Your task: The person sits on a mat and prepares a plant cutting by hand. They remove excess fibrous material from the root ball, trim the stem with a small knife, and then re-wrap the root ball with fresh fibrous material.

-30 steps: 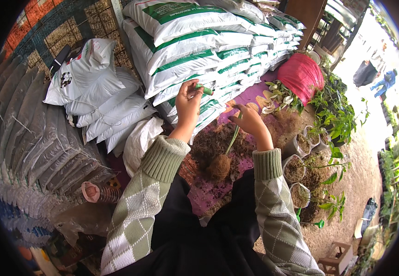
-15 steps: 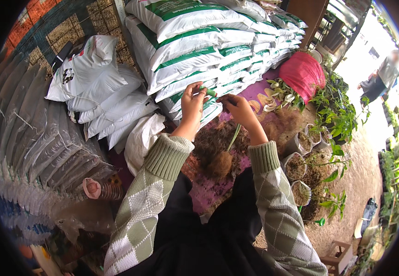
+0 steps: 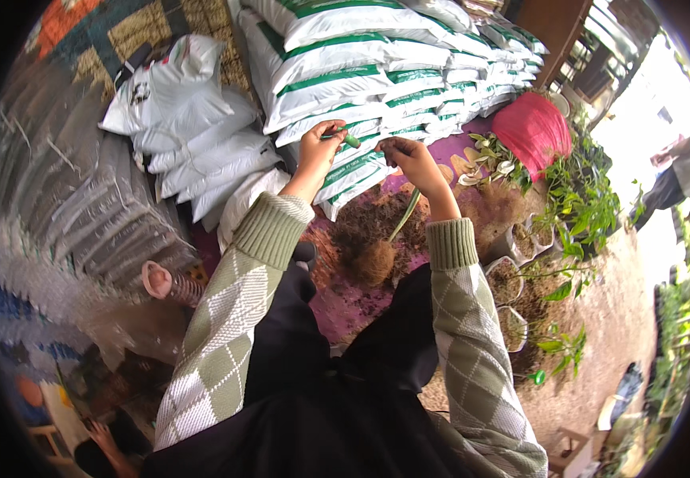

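Note:
My left hand (image 3: pixel 318 147) is raised in front of the stacked sacks, its fingers closed on a small green cylinder-shaped thing (image 3: pixel 350 140); its exact kind does not show. A short gap to the right is my right hand (image 3: pixel 412 163), with bent fingers pressed together and dark soil on the fingertips. Whatever those fingers may hold is hidden. Below both hands, a brown fibrous ball (image 3: pixel 373 263) rests on the soil-strewn purple mat (image 3: pixel 335 315). From it a pale green stalk (image 3: pixel 405 217) slants up toward my right wrist.
White-and-green sacks (image 3: pixel 337 60) are piled ahead; more white sacks (image 3: pixel 173 103) and plastic sheets (image 3: pixel 66 183) stand left. Potted seedlings (image 3: pixel 512 327) and a pink sack (image 3: pixel 532 135) are on the right. One person (image 3: pixel 679 171) is far right; another person's hand (image 3: pixel 104 438) shows lower left.
My hands have drawn slightly apart, the left one moving away with the green thing. The view has shifted a little. A person's hand now shows at lower left.

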The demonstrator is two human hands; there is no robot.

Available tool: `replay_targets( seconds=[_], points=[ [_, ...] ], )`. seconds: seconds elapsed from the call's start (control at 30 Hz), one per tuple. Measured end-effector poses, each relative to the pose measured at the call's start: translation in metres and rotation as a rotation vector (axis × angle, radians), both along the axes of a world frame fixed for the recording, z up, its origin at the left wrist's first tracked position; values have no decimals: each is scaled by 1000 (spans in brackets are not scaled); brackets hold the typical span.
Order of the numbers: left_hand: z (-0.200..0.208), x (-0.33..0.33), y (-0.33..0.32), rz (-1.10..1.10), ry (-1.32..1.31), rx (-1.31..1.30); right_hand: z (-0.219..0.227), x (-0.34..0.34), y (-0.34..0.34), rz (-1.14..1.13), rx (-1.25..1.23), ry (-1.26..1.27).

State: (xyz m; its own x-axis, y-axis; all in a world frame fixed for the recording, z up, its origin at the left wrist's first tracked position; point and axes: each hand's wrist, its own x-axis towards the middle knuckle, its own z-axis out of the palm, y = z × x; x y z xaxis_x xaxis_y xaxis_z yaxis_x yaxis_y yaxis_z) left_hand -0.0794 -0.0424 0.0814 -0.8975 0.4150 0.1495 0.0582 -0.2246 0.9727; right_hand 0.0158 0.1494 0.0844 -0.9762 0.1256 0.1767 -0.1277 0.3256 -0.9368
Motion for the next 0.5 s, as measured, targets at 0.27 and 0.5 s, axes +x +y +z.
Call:
replay_targets(
  seconds=[0.27, 0.5],
  points=[
    [-13, -3, -6, -49, -265, 235, 13, 40, 30, -328, 405, 123],
    [-62, -59, -14, 269, -385, 405, 17, 57, 62, -603, 486, 80]
  ],
)
